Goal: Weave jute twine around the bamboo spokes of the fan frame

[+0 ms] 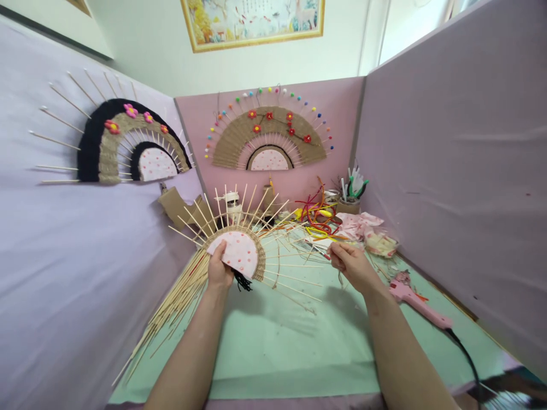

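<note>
My left hand (219, 272) grips a half-round fan piece (241, 254) by its straight lower edge, thumb on the white, pink-dotted face. Thin wooden sticks (249, 206) spread outward from it, and woven twine (261, 257) borders the curved edge. Black cord ends (242, 281) hang below the piece. To the right, apart from the fan, my right hand (351, 265) is closed in a pinch. A short strand of twine (341, 278) hangs under its fingers; the pinched part is hidden.
A bundle of sticks (177, 296) lies at left. A pink glue gun (421, 303) with a black cable rests at right. Colored pipe cleaners (318, 213), scissors and dotted cloth (359, 225) crowd the back. Finished fans (269, 136) hang on the partitions enclosing the table.
</note>
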A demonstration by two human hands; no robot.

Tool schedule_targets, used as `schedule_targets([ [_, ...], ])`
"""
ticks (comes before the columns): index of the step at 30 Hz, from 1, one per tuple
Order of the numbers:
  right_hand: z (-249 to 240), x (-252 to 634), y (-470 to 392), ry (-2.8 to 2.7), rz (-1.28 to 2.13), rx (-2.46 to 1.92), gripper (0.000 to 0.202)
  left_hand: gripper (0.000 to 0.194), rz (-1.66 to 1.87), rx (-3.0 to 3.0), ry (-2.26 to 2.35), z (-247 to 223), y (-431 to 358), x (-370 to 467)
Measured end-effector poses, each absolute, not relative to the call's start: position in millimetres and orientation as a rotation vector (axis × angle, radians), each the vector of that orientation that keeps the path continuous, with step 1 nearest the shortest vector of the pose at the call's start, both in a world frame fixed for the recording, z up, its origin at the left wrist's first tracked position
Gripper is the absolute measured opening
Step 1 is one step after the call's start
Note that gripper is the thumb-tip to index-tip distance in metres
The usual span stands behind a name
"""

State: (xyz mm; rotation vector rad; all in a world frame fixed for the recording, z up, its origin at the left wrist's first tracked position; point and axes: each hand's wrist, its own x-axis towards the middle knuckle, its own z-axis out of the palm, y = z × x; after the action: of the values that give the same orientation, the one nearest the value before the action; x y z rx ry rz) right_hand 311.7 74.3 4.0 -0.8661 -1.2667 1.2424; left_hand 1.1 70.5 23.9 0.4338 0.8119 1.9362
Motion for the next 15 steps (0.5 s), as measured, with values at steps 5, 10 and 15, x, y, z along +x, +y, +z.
schedule_targets([
  [5, 3, 314, 73, -1.352, 1.218, -0.86, 0.038, 0.012, 1.948, 0.429, 0.803, 25, 70, 2],
  [10, 7, 317, 66, -1.544, 1.249, -0.963, 0.04, 0.014, 1.938, 0.425, 0.792, 27, 68, 2],
  [15, 12, 304, 58, -1.803, 1.315, -1.016, 0.04, 0.014, 1.899, 0.393, 0.782, 24, 68, 10],
])
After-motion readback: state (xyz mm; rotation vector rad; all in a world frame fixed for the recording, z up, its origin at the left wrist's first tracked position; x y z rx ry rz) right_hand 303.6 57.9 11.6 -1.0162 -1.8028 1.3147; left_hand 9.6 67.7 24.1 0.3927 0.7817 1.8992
